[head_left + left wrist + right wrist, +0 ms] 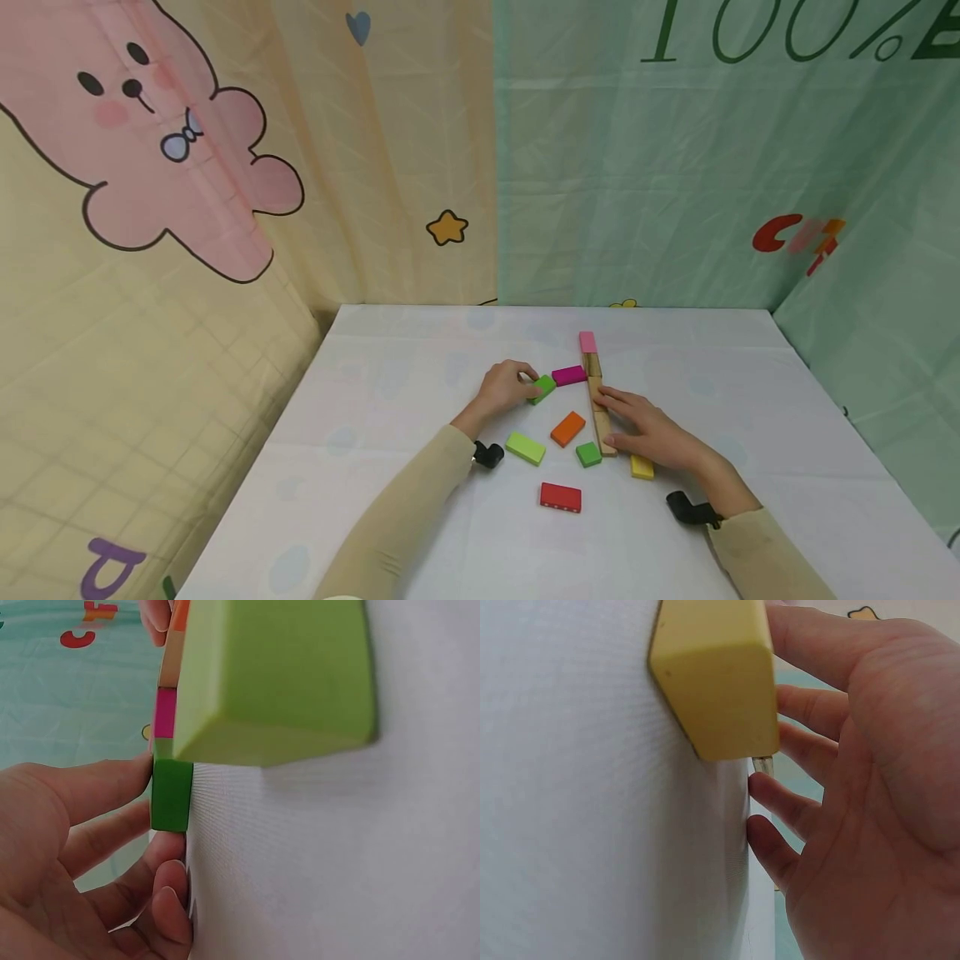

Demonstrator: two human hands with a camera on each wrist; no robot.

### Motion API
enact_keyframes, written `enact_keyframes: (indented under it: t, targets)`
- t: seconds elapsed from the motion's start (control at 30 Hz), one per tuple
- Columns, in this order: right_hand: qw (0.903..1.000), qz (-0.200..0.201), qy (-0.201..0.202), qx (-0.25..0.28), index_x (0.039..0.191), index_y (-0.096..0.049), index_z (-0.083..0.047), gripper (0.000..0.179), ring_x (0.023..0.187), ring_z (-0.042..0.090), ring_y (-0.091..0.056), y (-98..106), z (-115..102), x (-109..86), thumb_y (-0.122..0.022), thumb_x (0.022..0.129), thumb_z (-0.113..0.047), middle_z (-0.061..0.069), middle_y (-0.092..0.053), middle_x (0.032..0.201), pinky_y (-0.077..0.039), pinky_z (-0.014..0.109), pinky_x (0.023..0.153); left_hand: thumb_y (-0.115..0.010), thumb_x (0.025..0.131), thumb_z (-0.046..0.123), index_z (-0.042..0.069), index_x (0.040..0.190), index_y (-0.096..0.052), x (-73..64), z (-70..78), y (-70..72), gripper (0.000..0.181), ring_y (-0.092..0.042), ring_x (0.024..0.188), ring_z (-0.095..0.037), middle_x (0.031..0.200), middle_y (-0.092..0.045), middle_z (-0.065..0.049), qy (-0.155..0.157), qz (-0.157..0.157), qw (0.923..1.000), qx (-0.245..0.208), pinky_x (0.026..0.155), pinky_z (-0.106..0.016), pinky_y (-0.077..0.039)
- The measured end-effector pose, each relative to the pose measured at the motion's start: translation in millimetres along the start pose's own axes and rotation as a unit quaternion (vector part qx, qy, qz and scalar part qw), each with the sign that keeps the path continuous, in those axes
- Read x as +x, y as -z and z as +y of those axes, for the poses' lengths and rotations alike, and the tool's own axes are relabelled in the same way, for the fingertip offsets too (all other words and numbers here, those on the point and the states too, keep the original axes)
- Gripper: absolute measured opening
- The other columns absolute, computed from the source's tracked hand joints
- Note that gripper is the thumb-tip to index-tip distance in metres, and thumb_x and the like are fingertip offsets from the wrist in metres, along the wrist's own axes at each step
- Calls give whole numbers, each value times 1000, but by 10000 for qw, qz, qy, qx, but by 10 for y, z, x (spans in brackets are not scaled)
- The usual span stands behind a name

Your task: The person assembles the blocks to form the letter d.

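My left hand (506, 386) pinches a green block (542, 389) between thumb and fingers, flat on the white table. In the left wrist view the green block (172, 793) lines up with a magenta block (165, 712) behind it. The magenta block's far end meets a straight row of plain wooden blocks (601, 417), with a gold block (592, 364) and a pink block (587, 342) at its far end. Fairly straight fingers of my right hand (656, 432) rest along the wooden row, thumb near its close end. By that hand lies a yellow block (642, 467).
Loose on the white table (337, 500) lie an orange block (567, 428), a small green block (588, 454), a lime block (525, 448) and a red block (560, 497). Printed curtains (637, 183) hang behind the table.
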State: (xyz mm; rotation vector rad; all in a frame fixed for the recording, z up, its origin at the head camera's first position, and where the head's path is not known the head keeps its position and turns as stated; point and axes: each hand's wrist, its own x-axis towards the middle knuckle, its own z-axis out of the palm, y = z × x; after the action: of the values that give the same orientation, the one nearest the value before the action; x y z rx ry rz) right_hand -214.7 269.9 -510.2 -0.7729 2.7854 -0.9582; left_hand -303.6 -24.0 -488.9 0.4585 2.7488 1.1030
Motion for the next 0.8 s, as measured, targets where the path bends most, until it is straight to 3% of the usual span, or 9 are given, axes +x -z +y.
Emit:
enact_keyframes:
  t: [0.8]
  targets:
    - [10000, 3, 33, 4, 155, -41, -13, 71, 144, 40, -26, -1, 6, 9, -68, 96, -41, 10, -28, 163, -27, 70, 108, -80, 88, 29, 19, 106, -78, 22, -21, -7, 21, -57, 77, -15, 88, -65, 3, 49, -67, 9999, 63, 63, -26, -46]
